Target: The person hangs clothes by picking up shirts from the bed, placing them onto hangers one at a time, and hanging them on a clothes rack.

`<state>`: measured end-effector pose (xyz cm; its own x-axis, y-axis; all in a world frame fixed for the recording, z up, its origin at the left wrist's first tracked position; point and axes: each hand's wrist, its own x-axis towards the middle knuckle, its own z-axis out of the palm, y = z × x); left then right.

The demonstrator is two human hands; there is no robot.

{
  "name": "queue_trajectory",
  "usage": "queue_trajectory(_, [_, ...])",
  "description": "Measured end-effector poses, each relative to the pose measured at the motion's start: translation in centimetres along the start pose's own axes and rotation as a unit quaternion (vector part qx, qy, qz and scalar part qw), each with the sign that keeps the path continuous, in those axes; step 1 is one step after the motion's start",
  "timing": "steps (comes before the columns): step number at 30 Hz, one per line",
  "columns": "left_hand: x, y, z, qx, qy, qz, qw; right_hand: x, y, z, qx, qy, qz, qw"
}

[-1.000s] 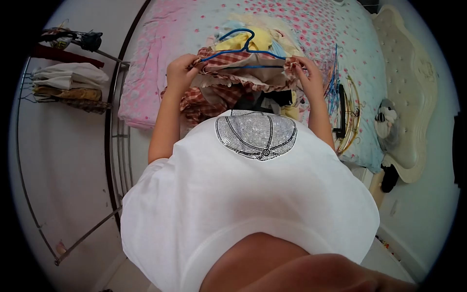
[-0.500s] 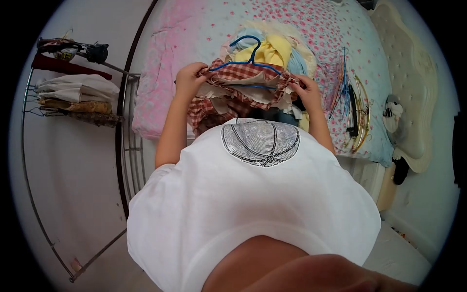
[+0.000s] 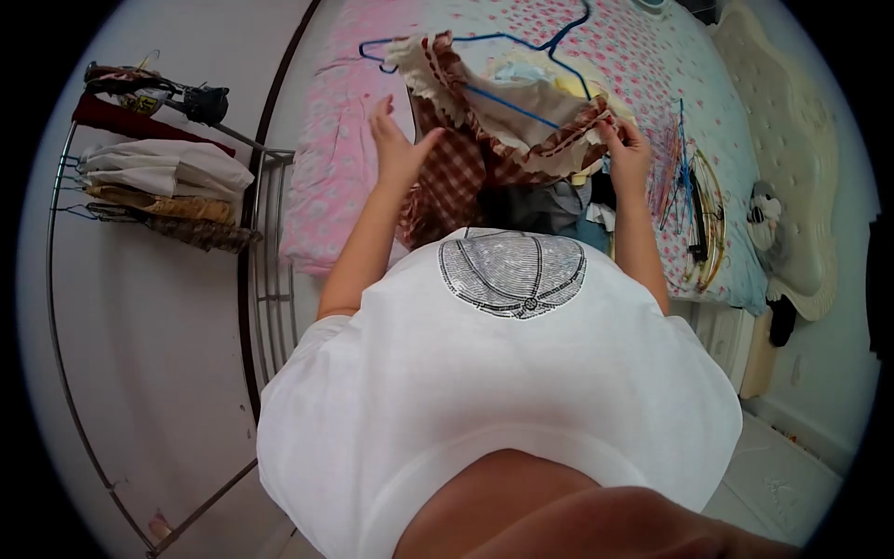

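A red-and-white checked garment [image 3: 453,177] with cream ruffled trim hangs on a blue hanger [image 3: 503,38] in front of me, above the bed. The hanger's left end sticks out past the ruffled neckline; its hook points up and to the right. My right hand [image 3: 628,156] pinches the ruffled edge near the hanger's right end. Beside the garment's left side, my left hand [image 3: 399,149] is open, with thumb and fingers spread. Whether its thumb touches the checked cloth I cannot tell.
Behind the garment, folded clothes lie on the flowered bed [image 3: 321,186], with several loose hangers [image 3: 697,200] at right. A metal rack [image 3: 58,270] on the left bears hung clothes [image 3: 168,172]. A padded headboard [image 3: 787,140] and a plush toy [image 3: 764,219] are at far right.
The garment and hanger have risen and tilted, the hook swinging up and right. My left hand has let go of the ruffled edge and opened; my right hand has shifted slightly right, still gripping.
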<state>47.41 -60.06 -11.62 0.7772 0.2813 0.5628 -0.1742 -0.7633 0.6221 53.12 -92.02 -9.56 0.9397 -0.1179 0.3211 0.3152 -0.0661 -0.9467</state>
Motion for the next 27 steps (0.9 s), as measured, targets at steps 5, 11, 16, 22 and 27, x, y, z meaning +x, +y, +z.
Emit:
queue_trajectory(5, [-1.7,-2.6,2.1,-0.066,-0.080,-0.057,0.993,0.9,-1.9,1.4,0.050,-0.011,-0.021,0.998])
queue_trajectory(11, [-2.4,-8.3,2.6,-0.083,-0.276,-0.182,0.940,0.6,-1.5,0.7,-0.009,0.019,-0.024,0.999])
queue_trajectory(16, [-1.7,-6.9,1.4,-0.358,-0.264,-0.161,0.881,-0.5,-0.8,-0.8,-0.012,0.131,0.010,0.991])
queue_trajectory(22, [2.1,0.0,-2.8,-0.546,-0.415,-0.172,0.707,0.3,-0.9,-6.9,0.038,0.244,0.009,0.969])
queue_trajectory(27, [3.3,-0.4,-2.9,-0.498,-0.393,-0.135,0.761,1.0,-2.3,-8.8,0.003,0.211,-0.026,0.977])
